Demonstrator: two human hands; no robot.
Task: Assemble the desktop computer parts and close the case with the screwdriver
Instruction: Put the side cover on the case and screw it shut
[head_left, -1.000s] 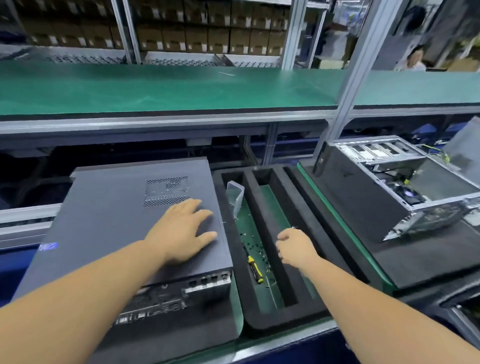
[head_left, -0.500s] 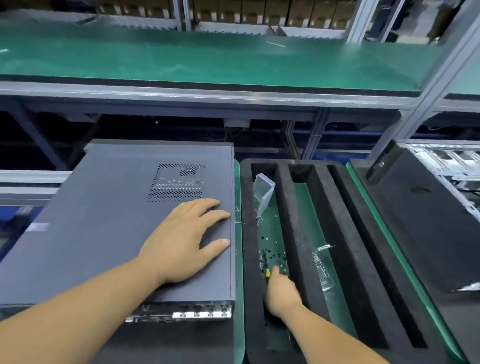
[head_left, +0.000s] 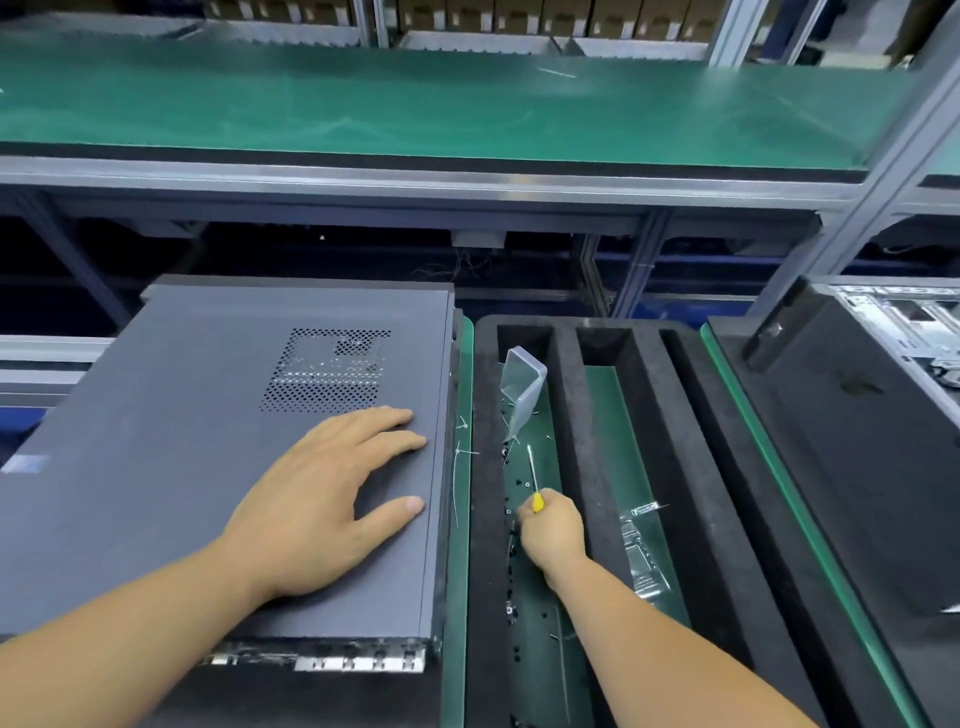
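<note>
Left of frame: grey computer case (head_left: 223, 467) lying flat on green bench mat (head_left: 460, 571), left hand (head_left: 322, 499) spread flat on lid, holding nothing. Centre: black foam tray (head_left: 571, 395), three slots; right hand (head_left: 553, 530) closed round one yellow-handled screwdriver (head_left: 535, 483) in leftmost slot. Above, green shelf (head_left: 415, 109). Far right: second case (head_left: 857, 441).

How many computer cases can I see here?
2: a closed grey metal computer case under the left hand, and an open one at the far right, partly cut off.
</note>
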